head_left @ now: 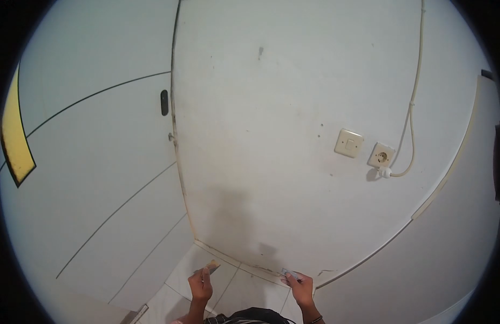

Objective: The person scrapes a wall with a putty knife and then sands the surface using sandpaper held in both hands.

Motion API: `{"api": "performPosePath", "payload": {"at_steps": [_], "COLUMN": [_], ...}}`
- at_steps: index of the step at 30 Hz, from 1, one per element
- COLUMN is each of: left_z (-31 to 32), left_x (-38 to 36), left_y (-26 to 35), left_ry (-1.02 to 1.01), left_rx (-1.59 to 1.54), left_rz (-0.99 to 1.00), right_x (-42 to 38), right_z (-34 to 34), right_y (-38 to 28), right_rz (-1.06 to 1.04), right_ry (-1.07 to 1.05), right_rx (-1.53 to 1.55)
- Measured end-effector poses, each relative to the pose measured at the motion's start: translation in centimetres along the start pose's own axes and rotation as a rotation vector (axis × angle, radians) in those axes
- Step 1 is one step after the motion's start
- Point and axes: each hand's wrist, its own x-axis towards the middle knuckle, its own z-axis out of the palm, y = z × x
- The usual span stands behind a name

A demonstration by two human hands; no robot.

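Observation:
At the bottom of the head view, my left hand [200, 284] is closed on a small yellowish-brown and grey object [213, 265], which sticks out past the fingertips. To its right, my right hand [300, 288] is closed on a small flat pale bluish item [289, 274], pinched between thumb and fingers. The two hands are apart, above the tiled floor [228, 283] and close to the foot of the wall. Both items are too small to name.
A white wall [282, 162] stands in front, with a light switch [349, 143] and a socket [381, 156] holding a plug and cable [412, 140]. At the left is a pale door [109, 178] with a dark recessed handle [164, 102].

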Motion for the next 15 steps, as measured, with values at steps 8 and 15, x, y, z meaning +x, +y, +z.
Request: {"api": "performPosePath", "payload": {"at_steps": [8, 15], "left_z": [-4.0, -5.2], "left_x": [4.5, 3.6], "left_y": [-4.1, -7.9], "left_ry": [0.066, 0.086], "left_rx": [-0.049, -0.035], "left_rz": [0.145, -0.001], "right_x": [2.1, 3.6], "right_z": [6.0, 7.3], "right_y": [0.0, 1.1], "right_rz": [0.020, 0.031], "right_ry": [-0.054, -0.129], "right_rx": [0.020, -0.040]}}
